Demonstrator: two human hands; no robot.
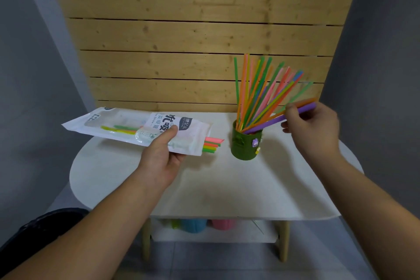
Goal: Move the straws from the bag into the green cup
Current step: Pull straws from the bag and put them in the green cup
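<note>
Under the white table (227,188), on a low shelf (216,236), sit a blue cup (193,225) and a pink cup (223,224). Behind the table stands a wall (193,29) of wood boards. The green cup (244,146) stands on the table, a bit right of the middle. A big bunch (256,93) of bright straws crowds its mouth and fans up, and most of them lean to the right. The bag (118,125) is up off the left side of the table. It lies long from left to right, and its open end faces the cup. A few straws (212,144) poke out of that end, pink, orange, yellow and green. They point right at the cup, near it but not touching. The left hand (163,154) grips the bag close to the open end, thumb on top and fingers below. The right hand (311,125) is to the right of the cup, a little higher than its rim. It pinches a purple straw (272,121) and an orange straw (304,102) near their top ends. Both slant down to the left, and the purple one's low end is inside the cup.
</note>
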